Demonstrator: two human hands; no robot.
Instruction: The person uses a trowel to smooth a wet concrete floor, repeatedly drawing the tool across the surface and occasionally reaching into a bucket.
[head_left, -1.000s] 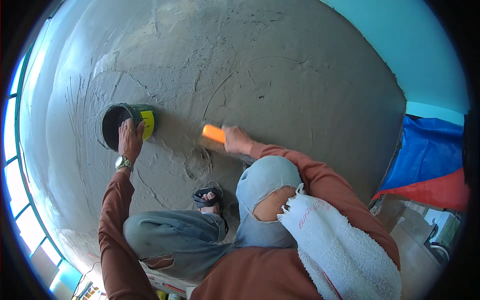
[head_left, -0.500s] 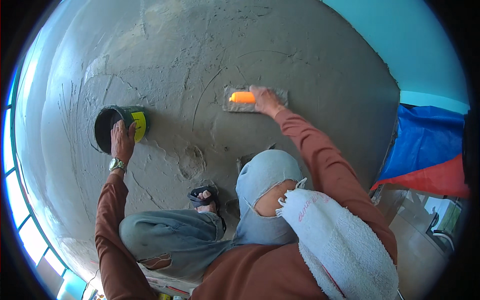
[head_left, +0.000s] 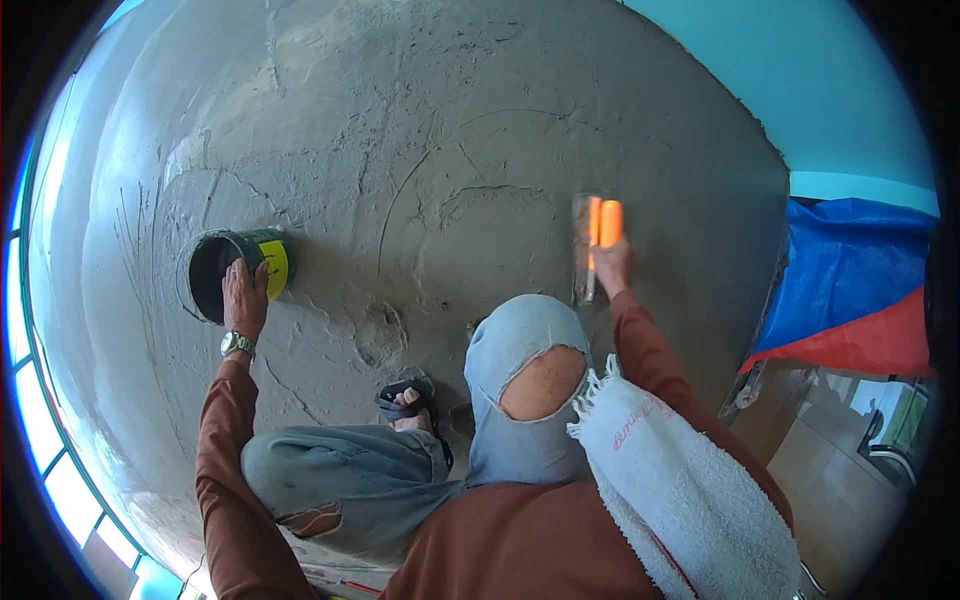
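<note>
My right hand (head_left: 613,265) is closed round the orange handle of a plastering trowel (head_left: 583,250). The trowel stands turned up toward its edge, its rectangular plate pointing away from me and slightly blurred. Beneath it spreads wet grey cement (head_left: 500,150), where a rectangular outline shows left of the trowel. My left hand (head_left: 243,297), with a metal watch at the wrist, grips the near rim of a dark bucket (head_left: 215,250). That bucket tilts on the cement and carries a yellow label; its inside is dark and I cannot make out what it holds.
My sandalled foot (head_left: 407,402) rests on the cement, beside a rough footprint-like dent (head_left: 380,333). A teal wall (head_left: 840,90) borders the far right. Blue and red sheeting (head_left: 850,260) lies at the right edge. A white towel (head_left: 690,480) hangs over my right side.
My right hand has moved right and a little nearer, turning the trowel from flat on the cement up onto its side. A rectangular mark shows where it lay. My left hand stays on the bucket.
</note>
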